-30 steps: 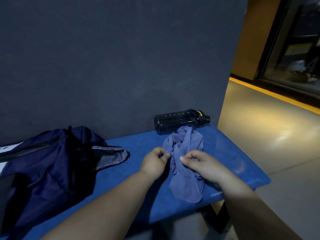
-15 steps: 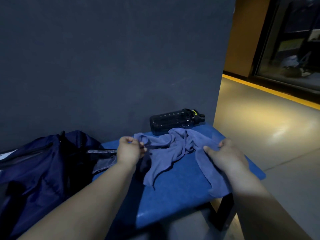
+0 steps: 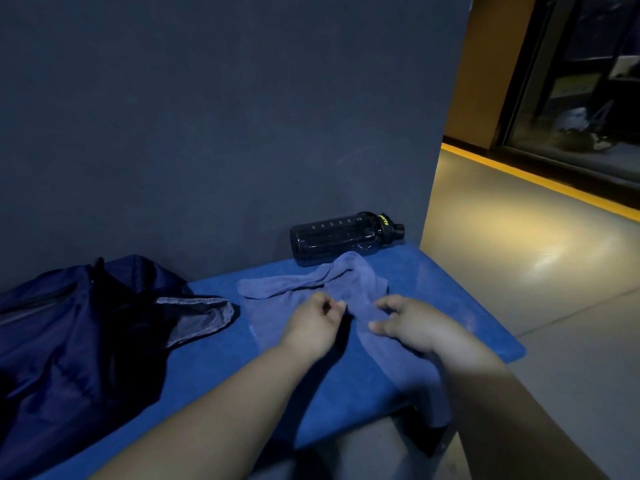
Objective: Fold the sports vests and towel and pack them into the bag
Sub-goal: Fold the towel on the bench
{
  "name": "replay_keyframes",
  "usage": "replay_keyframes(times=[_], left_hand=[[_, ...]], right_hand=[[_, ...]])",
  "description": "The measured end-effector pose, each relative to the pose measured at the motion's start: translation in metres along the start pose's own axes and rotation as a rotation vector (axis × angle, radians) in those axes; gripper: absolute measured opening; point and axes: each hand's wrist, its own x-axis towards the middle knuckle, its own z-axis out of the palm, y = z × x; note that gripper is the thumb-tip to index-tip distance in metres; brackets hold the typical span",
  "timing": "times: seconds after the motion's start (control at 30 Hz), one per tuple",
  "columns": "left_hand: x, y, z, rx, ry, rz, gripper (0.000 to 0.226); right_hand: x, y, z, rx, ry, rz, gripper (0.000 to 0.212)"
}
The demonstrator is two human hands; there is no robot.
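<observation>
Pinching the rumpled blue-grey cloth towel [image 3: 277, 292] on the blue padded worktop [image 3: 214, 358], the right hand [image 3: 412, 327] curls its fingers round a fold. The left hand [image 3: 311, 327] apparently does likewise, though the light is dim. Folding looks barely begun; the dark navy fabric bag [image 3: 69, 323] lies left, awaiting it.

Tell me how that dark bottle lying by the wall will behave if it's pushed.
The bottle lies on its side, so it will probably roll, though the wall behind should stop it. Its rigid-looking body likely keeps its shape. Weight unclear: contents hidden.
</observation>
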Motion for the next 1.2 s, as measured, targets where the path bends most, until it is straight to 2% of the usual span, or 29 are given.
replay_keyframes(times=[0.1, 0.17, 0.23, 0.3, 0.37, 0.47, 0.63, 0.77, 0.9, 1.03, 1.2], left_hand=[[0.011, -0.011, -0.012, 0.006, 0.026, -0.070, 0.034], [0.014, -0.017, -0.019, 0.045, 0.033, -0.112, 0.047], [0.014, -0.021, -0.022, 0.165, 0.051, -0.120, 0.058], [0.011, -0.019, -0.021, 0.296, 0.060, -0.124, 0.059], [0.007, -0.014, -0.019, 0.337, 0.021, -0.121, 0.056], [0.004, -0.009, -0.016, 0.198, -0.092, -0.176, 0.049], [0.000, -0.006, -0.012, 0.071, -0.139, -0.144, 0.044], [-0.004, -0.007, -0.010, -0.364, -0.178, -0.149, 0.029], [-0.010, -0.001, -0.016, -0.640, -0.136, -0.148, 0.022], [-0.019, 0.007, -0.027, -0.695, -0.088, -0.079, 0.049], [-0.033, 0.015, -0.057, -0.689, 0.029, -0.007, 0.026]], right_hand=[[-0.007, -0.001, -0.002, -0.155, -0.211, -0.070, 0.048], [-0.006, -0.001, -0.001, -0.139, -0.271, -0.075, 0.037], [-0.005, -0.005, -0.001, -0.054, -0.180, -0.054, 0.032], [0.002, -0.006, 0.001, -0.016, 0.029, -0.021, 0.044], [0.011, -0.006, 0.008, 0.041, 0.191, -0.025, 0.042], [0.012, -0.015, 0.021, 0.190, 0.205, -0.108, 0.023], [0.019, -0.023, 0.037, 0.386, 0.133, -0.113, 0.037], [0.020, -0.026, 0.039, 0.541, 0.088, -0.100, 0.041], [0.023, -0.031, 0.037, 0.696, 0.133, -0.112, 0.018], [0.018, -0.042, 0.034, 0.783, 0.169, -0.145, 0.018], [0.003, -0.060, 0.021, 0.905, 0.220, -0.254, 0.017]])
